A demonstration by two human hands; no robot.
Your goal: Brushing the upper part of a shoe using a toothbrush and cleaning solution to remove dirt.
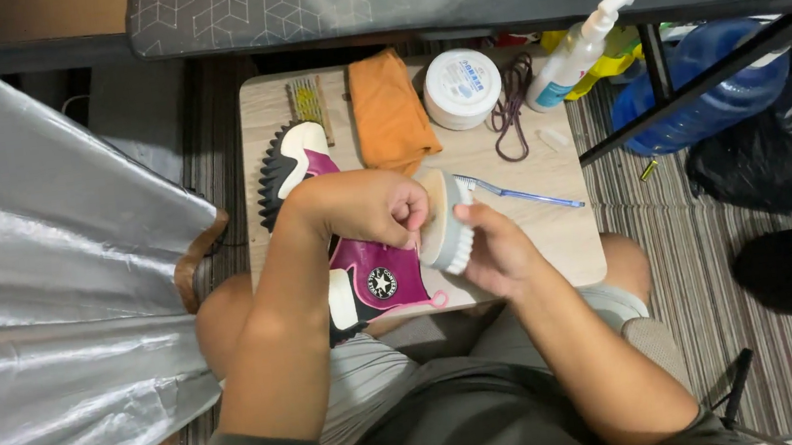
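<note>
Shoe point(361, 266) and brush point(443, 222) in hand, over small table point(555, 224).

Left hand point(369, 206) closed on magenta high-top shoe, toe and toothed black-and-white sole pointing away, heel end near lap. Right hand point(497, 253) wrapped around round pale brush, bristles toward shoe (contact point hidden behind left fist; cannot tell if touching). On table beyond: blue toothbrush point(522, 195) just beside brush, orange cloth point(389, 114), white round tub point(461, 88), purple laces point(510, 105), small bristle brush point(308, 103) near sole. White spray bottle point(580, 47) at far right edge. Silver sheet point(36, 293) to left, striped rug point(725, 314) under table.
</note>
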